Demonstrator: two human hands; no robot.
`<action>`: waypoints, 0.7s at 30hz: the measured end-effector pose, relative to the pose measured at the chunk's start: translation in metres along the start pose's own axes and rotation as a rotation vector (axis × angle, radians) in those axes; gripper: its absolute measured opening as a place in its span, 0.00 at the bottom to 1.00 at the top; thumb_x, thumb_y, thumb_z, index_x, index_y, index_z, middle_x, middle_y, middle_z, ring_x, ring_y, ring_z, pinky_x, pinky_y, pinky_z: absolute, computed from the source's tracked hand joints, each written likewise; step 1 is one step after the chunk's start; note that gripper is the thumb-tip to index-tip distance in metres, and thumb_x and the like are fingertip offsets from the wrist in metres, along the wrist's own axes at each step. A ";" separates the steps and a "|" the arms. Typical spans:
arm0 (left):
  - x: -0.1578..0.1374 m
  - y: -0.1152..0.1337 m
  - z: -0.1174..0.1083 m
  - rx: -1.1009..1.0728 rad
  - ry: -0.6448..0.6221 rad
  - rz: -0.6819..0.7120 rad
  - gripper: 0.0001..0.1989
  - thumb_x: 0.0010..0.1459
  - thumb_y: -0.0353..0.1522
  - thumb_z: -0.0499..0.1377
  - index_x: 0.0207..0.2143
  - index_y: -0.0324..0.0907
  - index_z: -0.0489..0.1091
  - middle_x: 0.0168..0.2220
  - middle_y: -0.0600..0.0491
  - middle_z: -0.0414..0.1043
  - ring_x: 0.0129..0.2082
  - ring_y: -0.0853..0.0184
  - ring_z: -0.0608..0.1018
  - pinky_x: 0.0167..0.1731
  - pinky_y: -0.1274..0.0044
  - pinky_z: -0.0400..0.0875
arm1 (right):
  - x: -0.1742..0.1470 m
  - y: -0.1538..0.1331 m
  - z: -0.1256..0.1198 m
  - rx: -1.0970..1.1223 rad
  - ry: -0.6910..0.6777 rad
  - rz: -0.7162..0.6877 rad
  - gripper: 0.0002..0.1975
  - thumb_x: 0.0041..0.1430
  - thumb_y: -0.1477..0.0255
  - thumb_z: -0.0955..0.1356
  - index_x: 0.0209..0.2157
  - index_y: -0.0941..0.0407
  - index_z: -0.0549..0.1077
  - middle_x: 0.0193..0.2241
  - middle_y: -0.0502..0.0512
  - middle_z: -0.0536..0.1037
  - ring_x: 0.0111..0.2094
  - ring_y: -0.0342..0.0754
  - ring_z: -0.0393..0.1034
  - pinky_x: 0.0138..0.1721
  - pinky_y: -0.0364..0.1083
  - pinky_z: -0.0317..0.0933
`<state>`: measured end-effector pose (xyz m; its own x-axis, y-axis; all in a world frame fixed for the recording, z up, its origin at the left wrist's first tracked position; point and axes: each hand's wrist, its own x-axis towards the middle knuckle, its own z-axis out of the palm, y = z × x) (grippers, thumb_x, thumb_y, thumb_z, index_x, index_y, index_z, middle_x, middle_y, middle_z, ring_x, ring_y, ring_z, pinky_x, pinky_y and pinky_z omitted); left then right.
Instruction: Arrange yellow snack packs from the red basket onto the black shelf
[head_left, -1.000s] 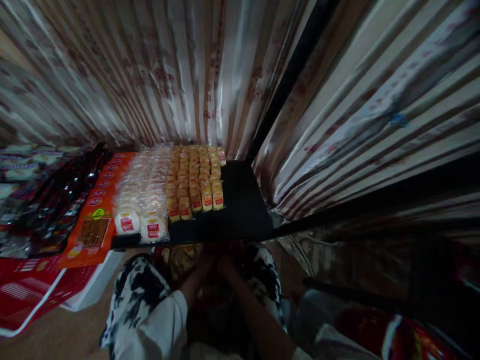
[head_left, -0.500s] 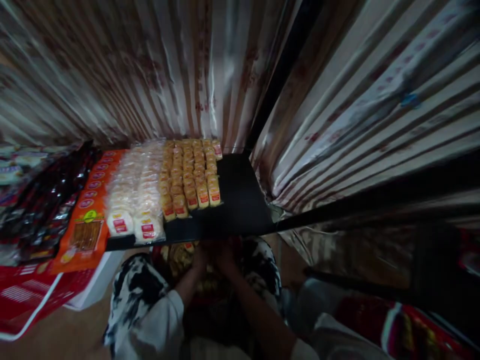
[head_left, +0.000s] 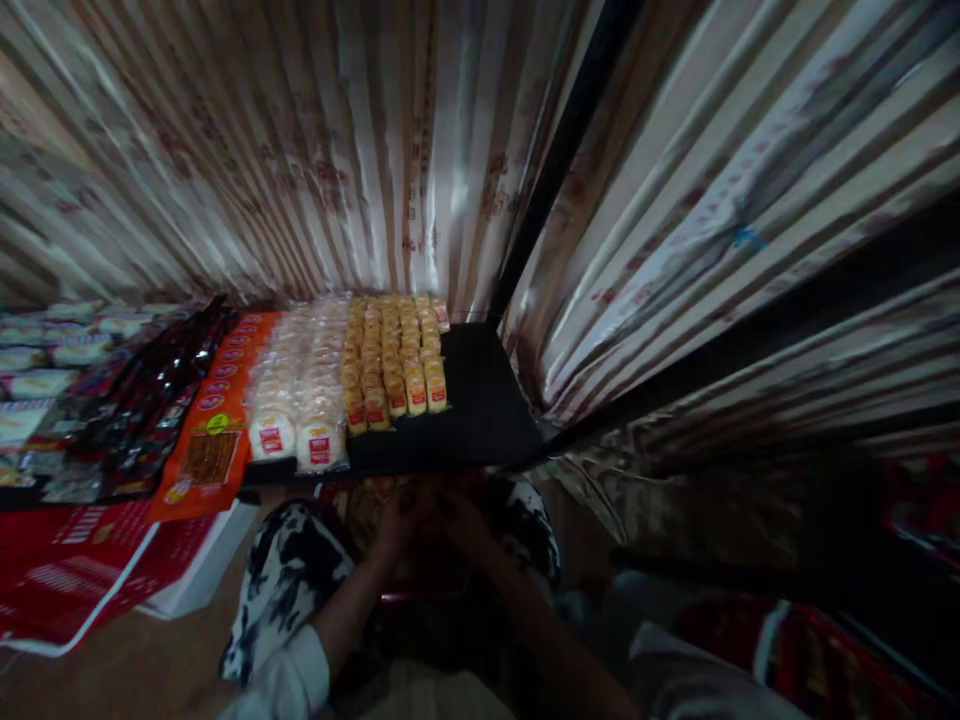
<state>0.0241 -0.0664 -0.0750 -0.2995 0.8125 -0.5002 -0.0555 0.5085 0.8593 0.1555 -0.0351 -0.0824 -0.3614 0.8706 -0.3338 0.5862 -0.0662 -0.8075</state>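
A hand could pass over the bare right end of the black shelf (head_left: 484, 390), with yellow snack packets (head_left: 394, 365) blocking its left, pleated curtain (head_left: 367, 150) and slanting black post (head_left: 553, 180) closing the back, and patterned trouser legs (head_left: 292, 560) flanking the left hand (head_left: 403, 508) and right hand (head_left: 459, 518).

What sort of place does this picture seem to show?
Probably a snack stall or small shop: wrapped snacks sit in neat rows on a black shelf, an orange packet lies to their left, and pleated sheeting hangs behind.
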 end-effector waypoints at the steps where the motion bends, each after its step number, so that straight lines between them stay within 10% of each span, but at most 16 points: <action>1: -0.004 0.004 0.000 -0.009 0.008 0.013 0.13 0.46 0.25 0.58 0.38 0.38 0.69 0.41 0.45 0.76 0.42 0.61 0.77 0.43 0.71 0.70 | -0.003 -0.003 -0.006 0.004 0.000 -0.013 0.19 0.51 0.71 0.65 0.46 0.57 0.72 0.45 0.60 0.76 0.47 0.52 0.69 0.49 0.50 0.61; 14: -0.021 0.111 0.021 0.059 -0.007 0.381 0.10 0.52 0.30 0.53 0.38 0.39 0.67 0.35 0.50 0.73 0.35 0.68 0.75 0.39 0.76 0.70 | 0.006 -0.053 -0.088 0.206 0.304 -0.254 0.18 0.50 0.69 0.65 0.44 0.56 0.70 0.42 0.57 0.75 0.42 0.49 0.70 0.45 0.49 0.65; 21: 0.001 0.164 0.062 0.099 0.070 0.443 0.19 0.56 0.31 0.51 0.50 0.40 0.63 0.54 0.48 0.65 0.55 0.64 0.66 0.56 0.73 0.58 | 0.070 -0.073 -0.126 0.231 0.478 -0.330 0.18 0.52 0.67 0.64 0.45 0.57 0.69 0.39 0.58 0.75 0.39 0.49 0.71 0.39 0.46 0.67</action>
<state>0.0735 0.0351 0.0588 -0.3374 0.9383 -0.0759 0.1822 0.1442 0.9726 0.1789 0.0918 0.0144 -0.1006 0.9815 0.1629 0.3082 0.1864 -0.9329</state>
